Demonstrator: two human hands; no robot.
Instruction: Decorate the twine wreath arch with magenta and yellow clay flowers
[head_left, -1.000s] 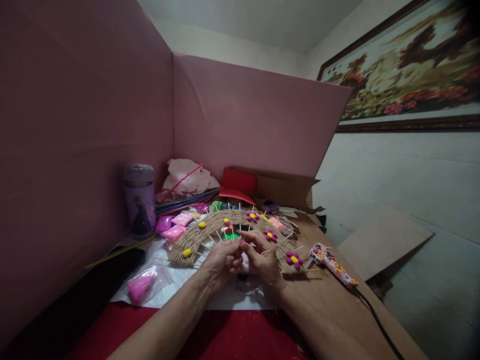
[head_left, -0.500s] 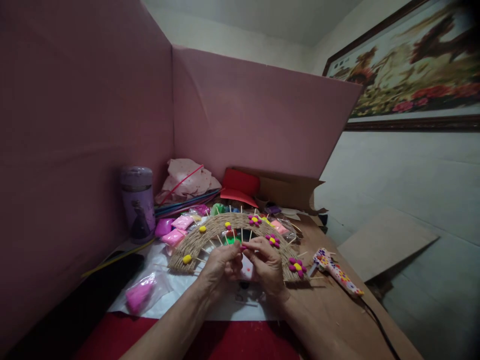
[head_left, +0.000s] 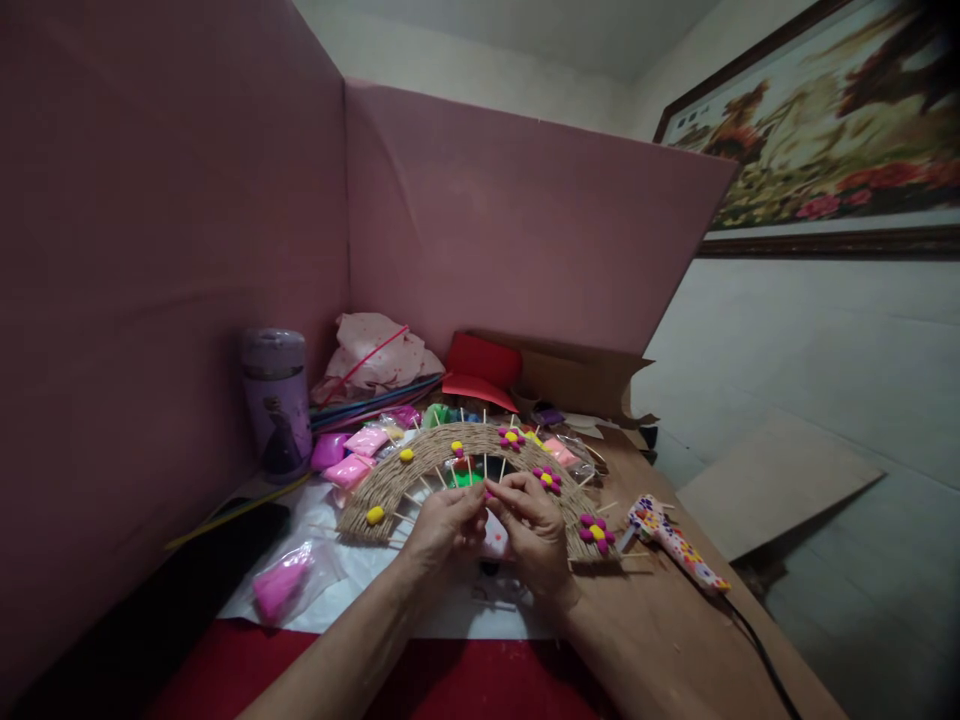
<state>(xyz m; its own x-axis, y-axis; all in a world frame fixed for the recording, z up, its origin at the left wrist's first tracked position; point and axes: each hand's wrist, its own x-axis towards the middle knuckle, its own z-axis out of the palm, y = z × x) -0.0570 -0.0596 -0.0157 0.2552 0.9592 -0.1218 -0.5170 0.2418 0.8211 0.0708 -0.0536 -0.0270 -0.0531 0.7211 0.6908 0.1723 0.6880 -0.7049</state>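
Note:
Fingertips of my left hand (head_left: 448, 520) and my right hand (head_left: 536, 525) meet in front of a woven twine arch (head_left: 431, 445). Between them shows a small bit of magenta clay (head_left: 490, 494), pinched by the right fingers; the left fingers are closed against it. Thin sticks poke out of the arch's inner and outer edges. Along its right side sit magenta flowers with yellow centres, such as the lowest flower (head_left: 596, 533). A yellow clay dot (head_left: 375, 515) lies on the left side. Near the top, another yellow dot (head_left: 457, 448) has magenta clay beside it.
A patterned glue gun (head_left: 679, 545) with a black cord lies at the right. Pink clay in a clear bag (head_left: 281, 585) rests at the left on white sheeting. A purple tumbler (head_left: 276, 405) stands behind it. Several clay packets (head_left: 349, 470) and red paper (head_left: 484, 370) lie behind the arch.
Both hands stay together in nearly the same place, with small finger movements around the magenta clay. The view has shifted slightly.

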